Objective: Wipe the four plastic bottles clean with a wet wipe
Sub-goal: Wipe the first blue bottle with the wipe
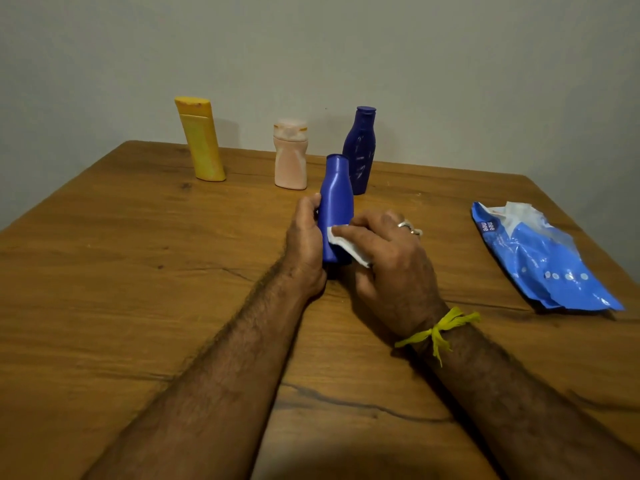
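My left hand point(306, 242) grips a blue plastic bottle point(336, 199) upright at the middle of the wooden table point(138, 271). Against the bottle's lower right side my right hand point(388, 258) presses a white wet wipe point(346, 247), holding it under curled fingers. Behind stand three more bottles in a row: a tall yellow bottle point(202, 140) at the left, a short peach bottle point(291, 155) in the middle, and a dark blue bottle point(360, 150) just behind the held one.
A blue wet-wipe pack point(540, 261) lies on the right side of the table, its top flap open. A plain wall point(311, 46) rises right behind the table's far edge.
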